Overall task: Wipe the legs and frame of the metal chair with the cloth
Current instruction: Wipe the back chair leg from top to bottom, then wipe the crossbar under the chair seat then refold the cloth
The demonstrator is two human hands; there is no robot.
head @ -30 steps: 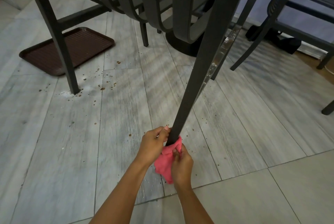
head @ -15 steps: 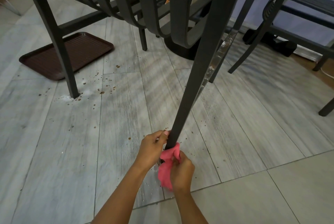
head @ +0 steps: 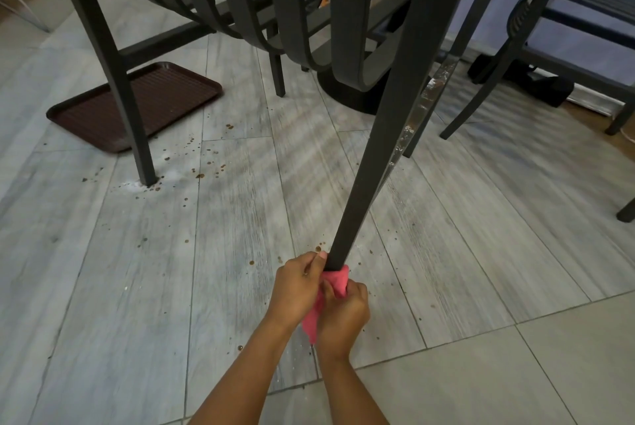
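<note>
Single head-worn view, wide-angle, aimed forward and steeply down; both hands low centre, close; floor and chair leg beyond.

The dark metal chair leg looks matt; the pink cloth soft; the grey wood-grain floor tiles faintly streaked and speckled.

Dim, soft daylight; edges bowed, slight blur.

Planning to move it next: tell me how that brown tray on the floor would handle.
The brown tray looks flat and rigid, so probably stiff and light. It lies partly behind a chair leg, so it would likely snag if pushed. Its ribbed surface probably resists slipping.
</note>
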